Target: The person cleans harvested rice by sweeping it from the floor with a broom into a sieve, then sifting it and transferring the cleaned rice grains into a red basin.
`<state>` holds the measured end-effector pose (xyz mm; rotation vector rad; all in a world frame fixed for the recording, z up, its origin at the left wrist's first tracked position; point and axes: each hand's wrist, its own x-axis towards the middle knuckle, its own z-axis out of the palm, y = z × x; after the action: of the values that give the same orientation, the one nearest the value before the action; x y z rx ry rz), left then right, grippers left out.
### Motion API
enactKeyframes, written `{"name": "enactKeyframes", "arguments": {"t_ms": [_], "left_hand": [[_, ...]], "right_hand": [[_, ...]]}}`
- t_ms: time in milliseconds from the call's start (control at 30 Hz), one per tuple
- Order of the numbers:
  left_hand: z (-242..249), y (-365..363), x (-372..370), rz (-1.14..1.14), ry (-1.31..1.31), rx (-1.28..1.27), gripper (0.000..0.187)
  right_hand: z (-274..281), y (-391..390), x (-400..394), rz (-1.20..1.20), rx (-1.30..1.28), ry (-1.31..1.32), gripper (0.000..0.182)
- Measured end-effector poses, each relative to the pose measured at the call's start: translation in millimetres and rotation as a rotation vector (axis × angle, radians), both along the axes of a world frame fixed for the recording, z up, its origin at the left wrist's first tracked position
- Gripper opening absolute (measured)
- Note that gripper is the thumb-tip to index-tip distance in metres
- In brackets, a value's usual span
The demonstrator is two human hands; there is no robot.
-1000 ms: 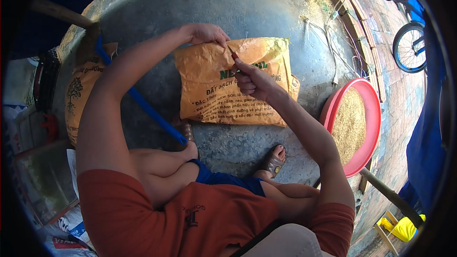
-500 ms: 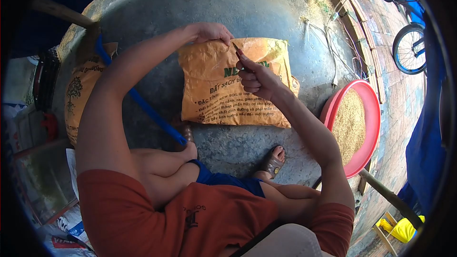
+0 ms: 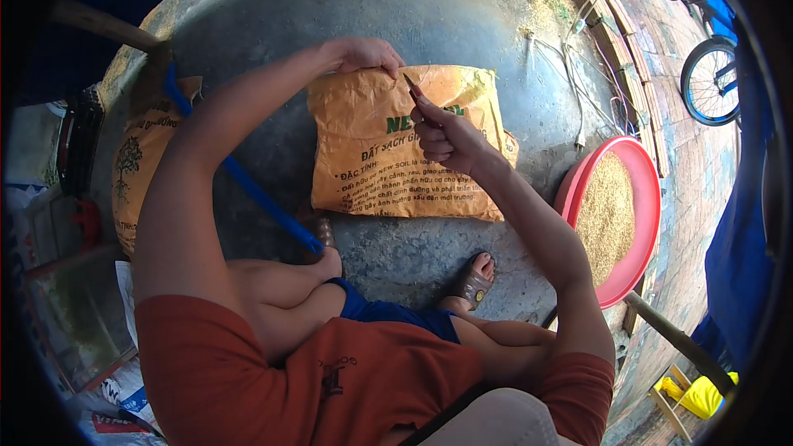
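An orange printed soil bag (image 3: 396, 161) lies on the concrete floor in front of me, its lettering facing up. At its top edge my left hand (image 3: 368, 55) is closed, the fingers pinching the bag's rim. My right hand (image 3: 448, 134) is wrapped round a small knife (image 3: 415, 92) with a red handle and a dark pointed blade. The blade tip points up toward the rim, close beside my left fingertips.
A pink-red basin (image 3: 648, 223) of golden husks or grain stands at the right. Another orange bag (image 3: 136, 169) and a blue tube (image 3: 256, 194) are at the left. White cables (image 3: 570, 66) run along the planks, near a bicycle wheel (image 3: 710, 83).
The bag has shifted very slightly to the left. Both hands keep nearly the same place, with the knife still at the top edge.
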<state>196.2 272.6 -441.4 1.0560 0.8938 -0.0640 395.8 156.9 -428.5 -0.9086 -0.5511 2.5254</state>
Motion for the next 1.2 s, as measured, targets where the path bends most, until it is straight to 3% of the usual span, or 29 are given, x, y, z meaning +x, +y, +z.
{"name": "enactKeyframes", "arguments": {"t_ms": [300,467,567,900,1200], "left_hand": [[14,-6,-35,-0.293,0.017,0.004,0.042],[6,-10,-46,-0.182,0.007,-0.051,0.040],[9,-10,-43,-0.181,0.020,-0.048,0.038],[10,-15,-41,-0.068,0.024,-0.055,0.034],[4,-15,-40,-0.096,-0.031,-0.082,0.035]], "right_hand": [[0,-11,1,0.111,-0.124,0.134,0.031],[-6,-23,-18,0.017,-0.105,0.007,0.029],[-10,-15,-20,0.029,-0.130,0.097,0.029],[-14,-12,-24,0.039,-0.171,0.107,0.031],[-11,-8,-28,0.006,-0.094,0.078,0.028]]}}
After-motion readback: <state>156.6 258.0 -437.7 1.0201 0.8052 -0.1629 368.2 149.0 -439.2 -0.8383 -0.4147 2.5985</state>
